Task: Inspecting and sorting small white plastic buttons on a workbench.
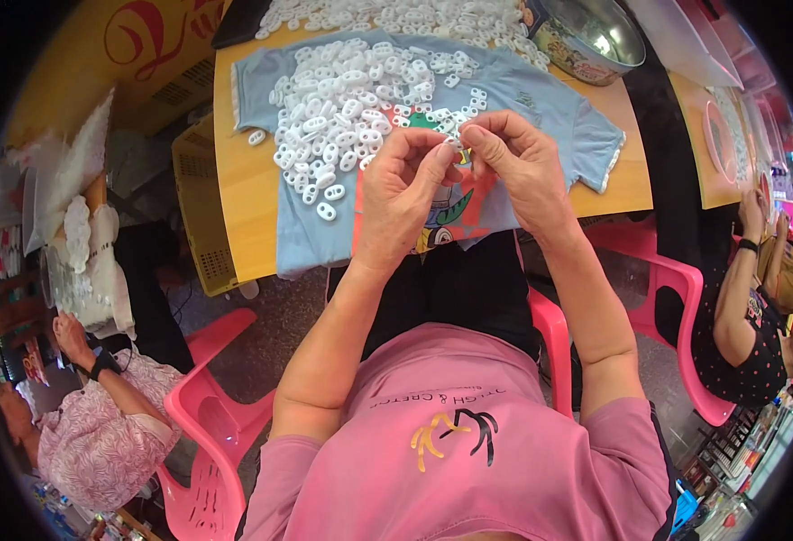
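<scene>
Over the near side of the table, my left hand [403, 189] and my right hand [521, 167] meet fingertip to fingertip. Both are closed in a pinch on a small white plastic piece [453, 142], mostly covered by the fingers. Beyond them lies a pile of white oval plastic pieces with two holes [329, 113], heaped on a light blue T-shirt [311, 236] with a coloured print. Flatter white two-holed pieces [403, 116] are scattered just past my fingertips. A few ovals, such as a stray piece [326, 211], lie apart near the shirt's left side.
A larger heap of white pieces [414, 13] covers the table's far side, beside a round metal tin [595, 41]. A yellow crate [202, 207] stands left of the wooden table [243, 225]. Other people sit at both sides, near pink chairs [211, 424].
</scene>
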### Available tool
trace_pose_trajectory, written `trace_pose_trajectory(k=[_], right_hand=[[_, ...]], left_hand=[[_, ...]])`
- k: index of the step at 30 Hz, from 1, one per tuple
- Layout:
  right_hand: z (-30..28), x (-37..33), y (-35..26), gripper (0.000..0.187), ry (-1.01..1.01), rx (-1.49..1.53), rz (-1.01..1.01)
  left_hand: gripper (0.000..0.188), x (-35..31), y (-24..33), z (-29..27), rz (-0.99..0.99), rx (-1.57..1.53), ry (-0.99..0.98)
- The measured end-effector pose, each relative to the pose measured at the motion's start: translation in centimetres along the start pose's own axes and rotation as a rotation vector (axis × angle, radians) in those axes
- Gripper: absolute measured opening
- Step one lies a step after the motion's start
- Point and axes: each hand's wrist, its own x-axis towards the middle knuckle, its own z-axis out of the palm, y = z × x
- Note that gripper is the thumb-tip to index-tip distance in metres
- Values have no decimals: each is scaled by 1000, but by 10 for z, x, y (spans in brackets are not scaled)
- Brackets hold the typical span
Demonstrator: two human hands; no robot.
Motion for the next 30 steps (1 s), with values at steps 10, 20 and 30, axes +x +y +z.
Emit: trace_pose_trajectory(k=[10, 20, 30], right_hand=[[9, -1, 11, 18, 43, -23, -55], [23, -3, 16, 15, 139, -38, -98], [41, -2, 27, 10, 197, 72, -219]], left_hand=[[14, 0, -3, 0, 17, -49, 14], [12, 0, -3, 0, 39, -53, 55], [10, 2, -2, -2, 6, -108, 83]])
